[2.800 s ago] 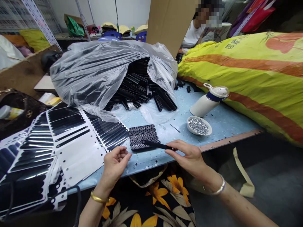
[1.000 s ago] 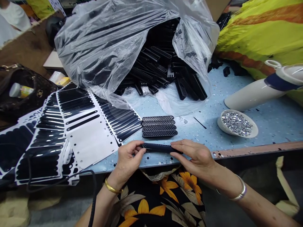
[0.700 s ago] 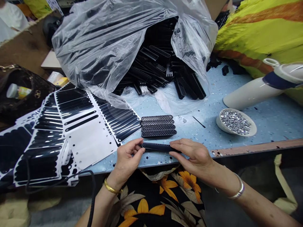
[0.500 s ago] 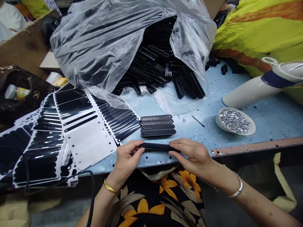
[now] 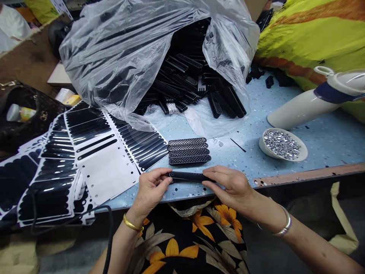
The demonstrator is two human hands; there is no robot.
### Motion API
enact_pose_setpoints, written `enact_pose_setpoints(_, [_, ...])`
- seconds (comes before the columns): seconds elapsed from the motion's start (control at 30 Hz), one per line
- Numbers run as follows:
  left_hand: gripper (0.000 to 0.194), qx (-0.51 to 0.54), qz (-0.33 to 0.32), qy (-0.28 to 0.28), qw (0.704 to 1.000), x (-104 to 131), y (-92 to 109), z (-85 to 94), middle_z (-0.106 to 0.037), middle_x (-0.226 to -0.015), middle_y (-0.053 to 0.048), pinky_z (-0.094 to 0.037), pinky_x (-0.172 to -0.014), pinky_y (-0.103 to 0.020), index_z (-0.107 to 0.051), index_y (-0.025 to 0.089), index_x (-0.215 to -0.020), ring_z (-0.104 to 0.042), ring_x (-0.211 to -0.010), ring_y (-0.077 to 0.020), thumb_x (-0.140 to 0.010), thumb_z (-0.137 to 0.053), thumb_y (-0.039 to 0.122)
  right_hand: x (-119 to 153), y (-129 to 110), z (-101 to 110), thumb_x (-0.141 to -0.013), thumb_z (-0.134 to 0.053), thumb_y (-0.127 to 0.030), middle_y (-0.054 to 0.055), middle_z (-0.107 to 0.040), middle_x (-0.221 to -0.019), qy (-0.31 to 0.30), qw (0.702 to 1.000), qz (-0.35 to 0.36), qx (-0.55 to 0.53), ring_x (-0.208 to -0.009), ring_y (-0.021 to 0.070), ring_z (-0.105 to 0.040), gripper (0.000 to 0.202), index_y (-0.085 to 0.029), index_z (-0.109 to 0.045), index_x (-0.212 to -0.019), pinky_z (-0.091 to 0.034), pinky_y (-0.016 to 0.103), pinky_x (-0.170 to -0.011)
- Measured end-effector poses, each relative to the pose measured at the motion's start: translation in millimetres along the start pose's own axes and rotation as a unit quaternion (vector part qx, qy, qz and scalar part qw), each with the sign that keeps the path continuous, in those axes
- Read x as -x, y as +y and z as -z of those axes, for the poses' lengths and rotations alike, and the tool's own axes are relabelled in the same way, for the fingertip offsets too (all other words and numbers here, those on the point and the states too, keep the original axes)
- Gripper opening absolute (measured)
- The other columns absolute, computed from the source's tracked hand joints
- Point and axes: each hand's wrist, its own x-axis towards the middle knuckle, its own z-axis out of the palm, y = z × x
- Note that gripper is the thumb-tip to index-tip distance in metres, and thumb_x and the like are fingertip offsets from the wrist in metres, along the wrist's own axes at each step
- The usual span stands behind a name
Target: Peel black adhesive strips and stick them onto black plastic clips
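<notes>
Between my two hands, near the table's front edge, I hold a long black plastic strip-shaped piece [image 5: 186, 176] with rounded ends. The thumb and fingers of my left hand [image 5: 152, 190] pinch its left end. My right hand [image 5: 232, 186] grips the other end and hides it. Just beyond lies a row of several similar black pieces [image 5: 189, 151], side by side, their lattice faces up. To the left are white sheets [image 5: 107, 173] carrying black strip stickers [image 5: 139, 142]; one sheet has only a couple of strips left on it.
A clear plastic bag [image 5: 114, 57] spills many black pieces [image 5: 182, 83] at the back. On the right stand a white bowl [image 5: 282, 144] of small shiny bits, a tilted white bottle [image 5: 299, 104] and a yellow sack [image 5: 310, 34]. A thin black stick [image 5: 238, 145] lies on the blue table. A dark cable [image 5: 110, 232] hangs front left.
Almost nothing differs. The view has shifted very slightly, and both hands keep their hold on the black piece.
</notes>
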Motion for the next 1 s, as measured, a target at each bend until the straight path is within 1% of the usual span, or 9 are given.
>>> enact_pose_setpoints(0.07, [0.027,-0.011,0.003,-0.002,1.0,-0.7,0.3,0.8,-0.07,-0.063,-0.004,-0.05,-0.044,-0.02,-0.078,0.012,-0.091,-0.059,-0.05,-0.0117,-0.068,-0.071,0.024,0.3,-0.1,0.4,-0.093,-0.059,-0.016,0.01,-0.072,-0.094,0.002,1.0,0.002,-0.004,-0.086,0.0222,-0.071,0.015,-0.018,-0.069,-0.105,-0.062,0.034,-0.074])
enact_pose_setpoints(0.3, [0.026,-0.024,0.001,-0.002,1.0,-0.8,0.9,1.0,-0.072,-0.066,-0.005,-0.054,-0.048,-0.022,-0.078,0.013,-0.091,-0.063,-0.055,-0.0143,-0.07,-0.07,0.025,1.7,0.7,-0.1,-0.092,-0.061,-0.015,0.01,-0.073,-0.095,0.017,1.0,0.014,-0.001,-0.086,0.0225,-0.072,0.015,-0.017,-0.068,-0.106,-0.063,0.033,-0.074])
enact_pose_setpoints(0.77, [0.024,-0.016,0.002,-0.006,1.0,-0.7,0.1,2.3,-0.073,-0.069,-0.005,-0.055,-0.049,-0.022,-0.078,0.014,-0.091,-0.067,-0.059,-0.0163,-0.07,-0.072,0.024,-0.5,2.0,-1.8,-0.092,-0.06,-0.017,0.01,-0.073,-0.093,0.018,1.0,0.01,0.003,-0.085,0.0228,-0.071,0.016,-0.018,-0.07,-0.104,-0.063,0.036,-0.075])
enact_pose_setpoints(0.9, [0.024,-0.005,0.015,-0.009,1.0,-0.9,2.7,2.0,-0.073,-0.068,-0.005,-0.055,-0.05,-0.021,-0.078,0.014,-0.09,-0.068,-0.059,-0.0161,-0.069,-0.073,0.024,-1.5,0.7,-1.3,-0.091,-0.059,-0.015,0.01,-0.073,-0.092,0.012,1.0,0.011,0.001,-0.084,0.0229,-0.071,0.016,-0.019,-0.07,-0.102,-0.063,0.035,-0.074])
enact_pose_setpoints(1.0, [0.024,0.01,0.024,-0.008,1.0,-1.4,4.9,1.5,-0.074,-0.071,-0.006,-0.055,-0.049,-0.021,-0.078,0.014,-0.089,-0.07,-0.062,-0.0171,-0.069,-0.073,0.026,-2.1,-0.5,-2.1,-0.091,-0.058,-0.013,0.01,-0.073,-0.09,0.017,1.0,0.014,0.01,-0.082,0.0227,-0.071,0.015,-0.018,-0.07,-0.1,-0.062,0.034,-0.073])
